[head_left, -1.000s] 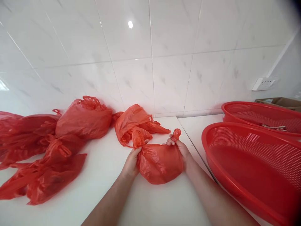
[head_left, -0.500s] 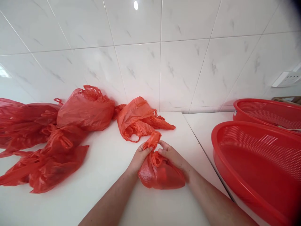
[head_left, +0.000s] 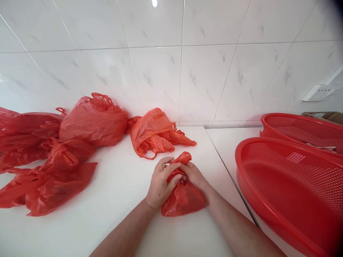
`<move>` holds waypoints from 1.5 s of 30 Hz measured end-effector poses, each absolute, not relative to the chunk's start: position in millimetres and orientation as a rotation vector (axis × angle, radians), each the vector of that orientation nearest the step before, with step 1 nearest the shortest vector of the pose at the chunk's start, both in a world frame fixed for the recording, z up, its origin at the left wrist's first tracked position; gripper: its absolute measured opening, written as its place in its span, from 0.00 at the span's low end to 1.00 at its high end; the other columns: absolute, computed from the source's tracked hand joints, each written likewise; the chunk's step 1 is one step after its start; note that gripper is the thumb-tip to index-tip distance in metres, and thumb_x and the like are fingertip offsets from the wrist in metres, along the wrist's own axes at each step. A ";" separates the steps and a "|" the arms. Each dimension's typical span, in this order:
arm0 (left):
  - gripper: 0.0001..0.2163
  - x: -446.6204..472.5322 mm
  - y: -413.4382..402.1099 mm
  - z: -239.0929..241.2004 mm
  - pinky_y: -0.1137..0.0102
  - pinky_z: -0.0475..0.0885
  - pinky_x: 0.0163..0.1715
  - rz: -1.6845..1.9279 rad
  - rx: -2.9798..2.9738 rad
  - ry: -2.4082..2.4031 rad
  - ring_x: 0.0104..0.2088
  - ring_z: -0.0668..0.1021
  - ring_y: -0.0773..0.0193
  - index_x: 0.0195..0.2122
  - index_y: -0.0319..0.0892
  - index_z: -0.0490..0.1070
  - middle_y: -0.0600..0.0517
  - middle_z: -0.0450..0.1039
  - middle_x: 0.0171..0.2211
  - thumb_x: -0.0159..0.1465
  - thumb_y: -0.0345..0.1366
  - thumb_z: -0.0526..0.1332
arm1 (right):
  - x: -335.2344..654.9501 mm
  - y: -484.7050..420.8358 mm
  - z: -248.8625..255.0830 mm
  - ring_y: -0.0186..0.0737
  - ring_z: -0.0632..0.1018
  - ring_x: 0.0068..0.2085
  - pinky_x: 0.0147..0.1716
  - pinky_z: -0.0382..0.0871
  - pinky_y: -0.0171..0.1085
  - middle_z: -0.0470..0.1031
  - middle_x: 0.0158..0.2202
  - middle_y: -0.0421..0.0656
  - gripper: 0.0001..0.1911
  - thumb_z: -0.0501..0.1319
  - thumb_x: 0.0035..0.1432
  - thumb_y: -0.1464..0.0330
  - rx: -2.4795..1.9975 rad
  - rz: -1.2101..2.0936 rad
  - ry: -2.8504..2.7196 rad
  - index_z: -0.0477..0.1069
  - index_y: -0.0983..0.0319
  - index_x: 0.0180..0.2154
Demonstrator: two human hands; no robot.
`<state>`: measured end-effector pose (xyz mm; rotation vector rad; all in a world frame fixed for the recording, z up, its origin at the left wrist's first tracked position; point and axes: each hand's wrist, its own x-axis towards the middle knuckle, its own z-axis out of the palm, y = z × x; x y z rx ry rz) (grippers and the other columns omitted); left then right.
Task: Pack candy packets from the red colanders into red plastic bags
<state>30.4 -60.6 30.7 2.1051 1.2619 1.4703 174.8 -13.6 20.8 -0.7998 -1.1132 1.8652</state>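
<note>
A small red plastic bag (head_left: 184, 201) rests on the white table (head_left: 118, 217) in front of me, with something inside that I cannot make out. My left hand (head_left: 164, 180) is closed on the gathered neck of this bag, thumb and fingers pinching it from the left. From the right, my right hand (head_left: 194, 175) grips the same neck, and its fingertips are partly hidden behind the left hand's fingers. The twisted top of the bag sticks up above both hands.
Several filled red plastic bags (head_left: 92, 123) lie along the left side. A crumpled red bag (head_left: 152, 130) sits by the tiled wall. At the right stand a red plastic basket (head_left: 268, 200) and another red basket (head_left: 284, 125) behind it. A wall socket (head_left: 317, 92) is above them.
My left hand has come over the bag's neck, its fingers now meeting the right hand's. The bag's neck is more covered. The view has shifted slightly to the right.
</note>
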 end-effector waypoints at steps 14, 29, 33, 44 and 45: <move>0.13 20.5 -41.3 15.0 0.74 0.66 0.28 1.309 1.238 1.160 0.27 0.70 0.69 0.31 0.42 0.62 0.56 0.68 0.27 0.61 0.46 0.60 | 190.9 -18.6 30.0 0.35 0.74 0.31 0.35 0.67 0.35 0.75 0.33 0.40 0.14 0.69 0.47 0.61 -0.643 1.997 -1.044 0.71 0.60 0.35; 0.12 38.7 -59.1 31.0 0.75 0.64 0.28 1.261 1.379 1.258 0.28 0.67 0.70 0.30 0.43 0.61 0.58 0.64 0.27 0.52 0.36 0.67 | 183.3 -14.3 20.5 0.34 0.69 0.28 0.26 0.61 0.32 0.70 0.25 0.35 0.03 0.54 0.47 0.71 -1.194 1.173 -1.617 0.66 0.60 0.27; 0.10 45.4 -62.8 31.7 0.76 0.59 0.23 1.172 1.552 1.531 0.25 0.62 0.70 0.26 0.43 0.57 0.60 0.58 0.24 0.54 0.33 0.61 | 183.6 -14.3 21.4 0.33 0.68 0.27 0.25 0.59 0.31 0.69 0.23 0.35 0.03 0.54 0.47 0.72 -1.184 1.159 -1.687 0.65 0.60 0.24; 0.09 34.0 -58.6 30.2 0.73 0.62 0.28 1.244 1.948 1.572 0.27 0.65 0.68 0.25 0.43 0.55 0.57 0.61 0.27 0.56 0.28 0.57 | 205.7 -6.0 29.9 0.38 0.76 0.35 0.39 0.68 0.38 0.77 0.35 0.43 0.11 0.63 0.51 0.64 -0.751 1.809 -1.264 0.74 0.63 0.36; 0.08 33.5 -59.0 30.9 0.72 0.63 0.29 1.251 1.987 1.521 0.29 0.67 0.68 0.26 0.44 0.56 0.56 0.62 0.29 0.58 0.29 0.57 | 206.8 -5.6 29.3 0.38 0.76 0.34 0.38 0.68 0.38 0.77 0.34 0.44 0.12 0.63 0.52 0.62 -0.724 1.835 -1.205 0.74 0.63 0.36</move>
